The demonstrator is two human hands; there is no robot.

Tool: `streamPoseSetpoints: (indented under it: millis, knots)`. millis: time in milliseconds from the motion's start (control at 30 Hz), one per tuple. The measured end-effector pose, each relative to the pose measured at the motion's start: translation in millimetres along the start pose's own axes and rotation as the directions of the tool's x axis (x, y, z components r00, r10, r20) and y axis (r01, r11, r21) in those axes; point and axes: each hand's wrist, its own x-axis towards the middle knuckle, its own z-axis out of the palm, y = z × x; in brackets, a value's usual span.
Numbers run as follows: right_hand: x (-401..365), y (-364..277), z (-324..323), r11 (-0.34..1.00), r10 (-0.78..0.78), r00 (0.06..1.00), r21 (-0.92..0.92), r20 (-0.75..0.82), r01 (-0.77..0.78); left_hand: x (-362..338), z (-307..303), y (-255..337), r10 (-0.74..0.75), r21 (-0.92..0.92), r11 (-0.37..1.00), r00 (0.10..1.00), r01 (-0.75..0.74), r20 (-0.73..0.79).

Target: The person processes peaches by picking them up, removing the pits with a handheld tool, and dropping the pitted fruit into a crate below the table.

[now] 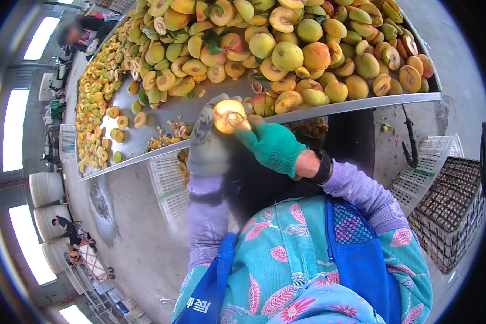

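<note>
A cut peach half [228, 112] sits in my left hand [206, 141], gloved in grey-white and partly blurred, with its fingers curled around the fruit. Its cut face is turned up toward me, showing a round shape at the middle where the stone sits. My right hand [278, 147], in a green knitted glove, is closed with thumb and fingers pressed against the right edge of that face. Whatever small thing those fingers may grip is hidden. Both hands are just over the near rim of a metal table [362, 102] heaped with whole and halved peaches [286, 56].
Loose stones and scraps [170, 135] lie on the table's left part. White plastic crates [164, 181] stand below the rim, and more crates [448, 210] are at the right. Large white tubs [46, 189] line the left side. Other people [67, 227] are in the distance.
</note>
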Motion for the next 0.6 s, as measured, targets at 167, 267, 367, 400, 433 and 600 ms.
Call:
streamPoseSetpoints:
  millis: [167,267,367,400,433,600]
  knots:
    - [-5.0,23.5,25.9,0.822,-0.483,0.871,-0.389,-0.092,0.415,0.6,2.7,-17.1,0.054,0.025,0.998,0.972,-0.049,-0.227]
    - [-6.0,5.6,33.5,0.996,0.065,0.992,0.075,-0.110,-0.057,3.3,9.6,-15.9,0.122,0.144,0.987,0.936,-0.078,-0.330]
    - [-9.8,10.0,42.1,0.983,-0.029,0.992,0.177,-0.124,0.051,-2.5,23.1,-3.8,0.076,0.155,0.987,0.973,-0.042,-0.220]
    - [-10.2,9.6,42.7,0.974,-0.002,0.994,0.227,-0.109,0.027,-2.8,20.0,-6.0,0.138,0.257,0.963,0.969,-0.083,-0.204]
    - [-7.9,1.8,37.5,0.952,0.104,0.993,0.296,-0.057,-0.083,-1.4,15.7,-9.1,0.199,0.357,0.926,0.963,-0.125,-0.181]
    - [-8.1,-28.6,21.1,0.644,0.313,0.944,0.706,0.108,-0.294,4.4,19.3,-18.5,0.217,0.310,0.939,0.955,-0.149,-0.200]
